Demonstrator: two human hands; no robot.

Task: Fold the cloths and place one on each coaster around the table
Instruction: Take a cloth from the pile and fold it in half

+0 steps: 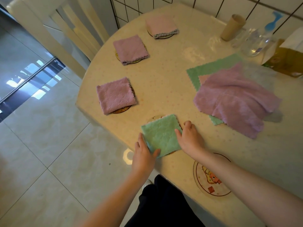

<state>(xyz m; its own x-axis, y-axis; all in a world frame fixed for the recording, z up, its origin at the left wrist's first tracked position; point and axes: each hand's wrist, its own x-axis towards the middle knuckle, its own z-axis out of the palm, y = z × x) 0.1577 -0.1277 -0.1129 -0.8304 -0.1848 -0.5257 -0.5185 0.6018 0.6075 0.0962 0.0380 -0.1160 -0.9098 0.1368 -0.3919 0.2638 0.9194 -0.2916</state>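
A folded green cloth [161,134] lies on a coaster [155,117] at the table's near edge. My left hand [144,154] pinches its near left corner, thumb on top. My right hand [190,138] holds its right edge, thumb on the cloth and fingers curled beside it. Three folded purple cloths [115,95] [130,49] [161,25] each sit on a coaster along the left rim. A bare coaster [211,176] with a cartoon print lies under my right forearm. A pile of unfolded cloths, purple [232,97] over green [211,67], lies at the right.
The round cream table [164,79] has a cardboard tube [232,27], a clear bottle [255,41] and a tissue box [285,58] at the back right. A pale chair [54,27] stands at the table's far left, by the tiled floor.
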